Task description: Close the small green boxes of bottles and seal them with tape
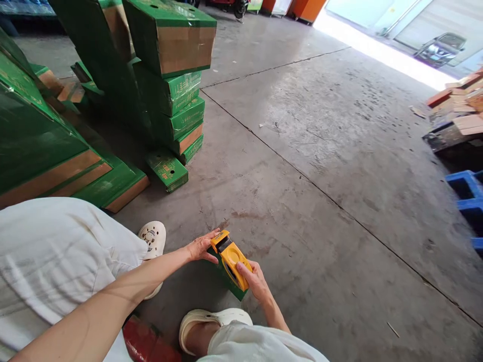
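Observation:
A yellow tape dispenser [236, 261] lies slantwise over a green box [226, 279] between my feet. My right hand [256, 281] is closed around its near end, with the thumb on top. At the far end, my left hand [203, 247] has its fingers stretched out against the box's end, close to the dispenser's yellow head. Most of the box is hidden beneath the dispenser and my hands. I cannot make out any tape strip on the box.
Green cartons [184, 118] are stacked ahead on the left, and one small green box [168, 172] lies at their foot. Larger green cartons [56, 146] stand beside my left leg. Blue pallets [466, 183] and flattened cardboard [462, 108] are at the right. Something red [147, 342] is under me.

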